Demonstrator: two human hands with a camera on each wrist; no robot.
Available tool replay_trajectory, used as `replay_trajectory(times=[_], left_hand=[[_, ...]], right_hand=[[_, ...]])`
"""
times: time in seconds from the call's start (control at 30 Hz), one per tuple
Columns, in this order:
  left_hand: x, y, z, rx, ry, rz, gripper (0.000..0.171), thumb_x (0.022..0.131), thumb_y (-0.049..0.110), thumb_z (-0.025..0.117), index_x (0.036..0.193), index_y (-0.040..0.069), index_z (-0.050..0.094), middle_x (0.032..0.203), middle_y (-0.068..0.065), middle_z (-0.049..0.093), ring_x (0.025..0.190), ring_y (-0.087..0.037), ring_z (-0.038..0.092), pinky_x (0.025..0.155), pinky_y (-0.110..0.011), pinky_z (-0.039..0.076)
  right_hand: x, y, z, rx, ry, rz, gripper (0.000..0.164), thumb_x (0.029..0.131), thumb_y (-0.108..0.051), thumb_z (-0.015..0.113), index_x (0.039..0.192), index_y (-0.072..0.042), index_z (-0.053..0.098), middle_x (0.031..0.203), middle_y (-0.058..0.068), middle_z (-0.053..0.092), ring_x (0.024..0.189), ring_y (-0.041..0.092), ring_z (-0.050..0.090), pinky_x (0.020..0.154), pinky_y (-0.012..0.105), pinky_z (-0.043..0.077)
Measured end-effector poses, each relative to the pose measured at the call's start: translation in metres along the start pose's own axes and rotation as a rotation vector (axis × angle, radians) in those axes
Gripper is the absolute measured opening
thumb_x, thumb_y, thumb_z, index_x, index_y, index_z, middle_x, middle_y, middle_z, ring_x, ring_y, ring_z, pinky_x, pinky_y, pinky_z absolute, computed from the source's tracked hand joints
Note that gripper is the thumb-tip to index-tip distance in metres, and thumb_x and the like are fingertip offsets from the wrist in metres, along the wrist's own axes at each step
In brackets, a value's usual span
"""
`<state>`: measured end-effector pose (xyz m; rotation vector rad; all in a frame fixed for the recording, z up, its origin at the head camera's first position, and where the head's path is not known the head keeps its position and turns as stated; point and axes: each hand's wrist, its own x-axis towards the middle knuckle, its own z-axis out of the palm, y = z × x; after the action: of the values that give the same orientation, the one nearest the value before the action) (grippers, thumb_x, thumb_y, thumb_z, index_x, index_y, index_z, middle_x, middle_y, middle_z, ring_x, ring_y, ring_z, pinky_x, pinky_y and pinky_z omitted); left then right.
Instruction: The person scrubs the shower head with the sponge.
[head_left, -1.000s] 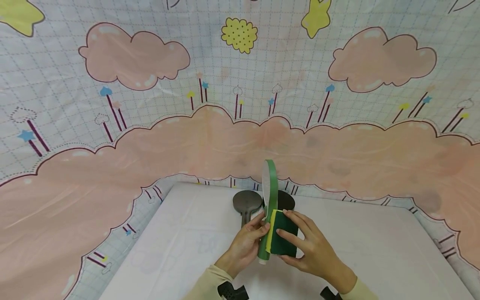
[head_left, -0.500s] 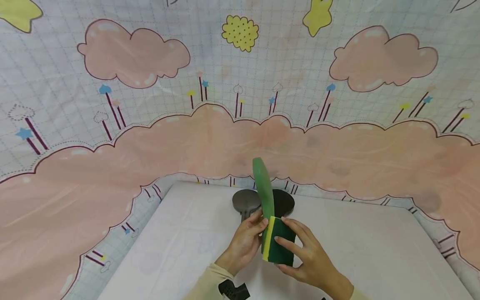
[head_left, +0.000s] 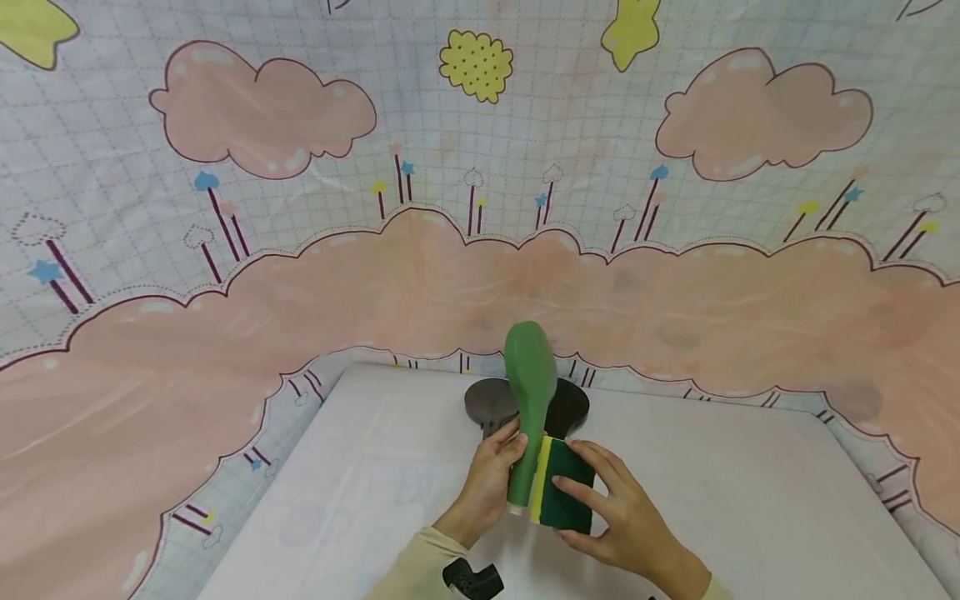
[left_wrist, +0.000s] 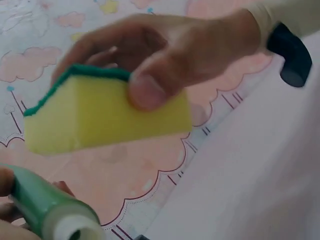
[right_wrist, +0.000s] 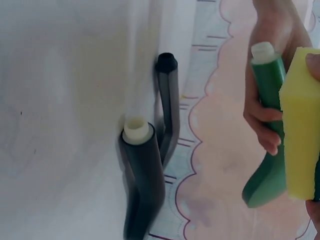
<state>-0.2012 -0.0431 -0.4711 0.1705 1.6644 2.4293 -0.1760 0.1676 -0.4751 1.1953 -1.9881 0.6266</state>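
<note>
A green handheld shower head (head_left: 531, 367) stands upright in my left hand (head_left: 483, 479), which grips its handle. Its smooth green back faces the head camera, and the spray face is hidden. My right hand (head_left: 633, 521) holds a yellow sponge with a dark green scouring side (head_left: 567, 490), fingers on the green side. The thumb presses the yellow sponge body (left_wrist: 110, 115) in the left wrist view. There, a gap shows between the sponge and the handle's white threaded end (left_wrist: 77, 227). In the right wrist view, the sponge (right_wrist: 301, 130) partly covers the green shower head (right_wrist: 267, 75).
Behind the hands, a grey shower head (head_left: 489, 402) and a black shower head (head_left: 567, 407) lie on the white table (head_left: 360, 467). Their handles show in the right wrist view, the black handle (right_wrist: 145, 175) nearer. A cloud-patterned cloth (head_left: 375, 283) hangs behind the table.
The shower head has turned in my left hand, from edge-on with its pale face to the left, to its back facing the camera. The sponge has moved slightly down.
</note>
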Motion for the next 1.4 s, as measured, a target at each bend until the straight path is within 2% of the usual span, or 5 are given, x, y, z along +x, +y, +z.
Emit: replay_trajectory(times=[0.33, 0.47, 0.77, 1.23, 1.4], left_hand=[[0.004, -0.006, 0.000, 0.176, 0.104, 0.008, 0.055, 0.091, 0.023, 0.070, 0.139, 0.004, 0.052, 0.116, -0.017, 0.067, 0.082, -0.014, 0.065, 0.077, -0.028, 0.053], [0.003, -0.007, 0.000, 0.205, 0.073, 0.012, 0.056, 0.091, 0.023, 0.070, 0.140, 0.003, 0.052, 0.120, -0.020, 0.067, 0.098, -0.024, 0.070, 0.086, -0.030, 0.053], [0.005, -0.011, 0.006, 0.133, 0.038, -0.050, 0.059, 0.093, 0.024, 0.068, 0.142, -0.003, 0.048, 0.134, -0.017, 0.060, 0.114, -0.017, 0.061, 0.096, -0.033, 0.048], [0.016, -0.018, 0.024, 0.122, 0.014, -0.045, 0.055, 0.087, 0.013, 0.073, 0.137, 0.001, 0.055, 0.118, -0.014, 0.070, 0.093, -0.009, 0.066, 0.081, -0.025, 0.050], [0.021, -0.027, 0.037, 0.103, 0.035, -0.064, 0.053, 0.087, 0.011, 0.074, 0.136, 0.003, 0.056, 0.111, -0.011, 0.072, 0.086, -0.009, 0.066, 0.077, -0.025, 0.051]], right_hand=[[-0.004, 0.009, -0.018, -0.071, -0.011, 0.082, 0.052, 0.079, -0.054, 0.076, 0.119, -0.022, 0.069, 0.142, 0.019, 0.051, 0.128, 0.028, 0.046, 0.117, 0.014, 0.020], [-0.006, 0.013, -0.024, -0.077, 0.001, 0.097, 0.052, 0.080, -0.054, 0.075, 0.120, -0.021, 0.069, 0.142, 0.020, 0.051, 0.129, 0.028, 0.046, 0.117, 0.013, 0.020], [-0.015, 0.023, -0.034, -0.096, 0.045, 0.131, 0.052, 0.087, -0.059, 0.063, 0.120, -0.019, 0.069, 0.141, 0.021, 0.051, 0.129, 0.029, 0.046, 0.114, 0.011, 0.022], [-0.042, 0.034, -0.061, -0.174, -0.035, 0.318, 0.060, 0.085, -0.068, 0.056, 0.119, -0.020, 0.070, 0.144, 0.020, 0.048, 0.133, 0.024, 0.040, 0.109, 0.005, 0.019], [-0.049, 0.036, -0.070, -0.214, -0.031, 0.357, 0.058, 0.079, -0.065, 0.069, 0.117, -0.021, 0.070, 0.144, 0.018, 0.050, 0.129, 0.026, 0.043, 0.106, 0.003, 0.019]])
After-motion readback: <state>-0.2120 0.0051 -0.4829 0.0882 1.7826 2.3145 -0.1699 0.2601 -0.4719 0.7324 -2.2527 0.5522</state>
